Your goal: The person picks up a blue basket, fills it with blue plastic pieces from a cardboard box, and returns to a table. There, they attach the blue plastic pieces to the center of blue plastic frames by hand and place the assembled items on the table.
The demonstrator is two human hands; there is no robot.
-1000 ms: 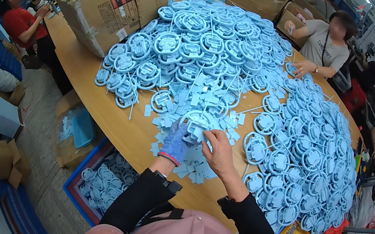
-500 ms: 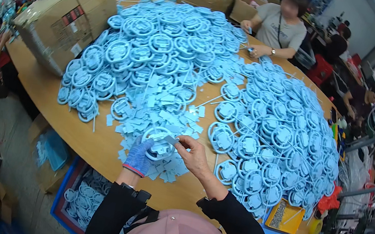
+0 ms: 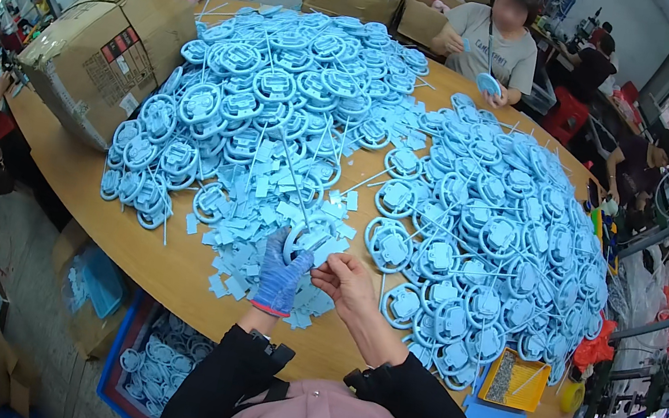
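My left hand (image 3: 281, 276), in a blue-purple knitted glove, grips a light-blue ring-shaped plastic part (image 3: 292, 245) with a thin stalk pointing away from me. Bare, my right hand (image 3: 348, 285) is closed in a pinch close to the ring's right side. Whatever is between its fingertips is too small and hidden to make out. Under and around both hands lie loose flat light-blue rectangular plates (image 3: 244, 238). Beyond them rises a big heap of similar ring parts (image 3: 238, 98), and a second heap (image 3: 483, 226) spreads to the right.
A large cardboard box (image 3: 103, 47) stands at the table's left. A yellow tray (image 3: 517, 382) of small metal pieces sits near right. Below the table edge is a blue-rimmed bin (image 3: 119, 355) of ring parts. Across the table, a person (image 3: 497, 45) holds a ring part.
My right hand's small flat plate, plainly seen before, no longer shows clearly. The ring has turned and shifted slightly right with my left hand. The person opposite has lifted a ring part.
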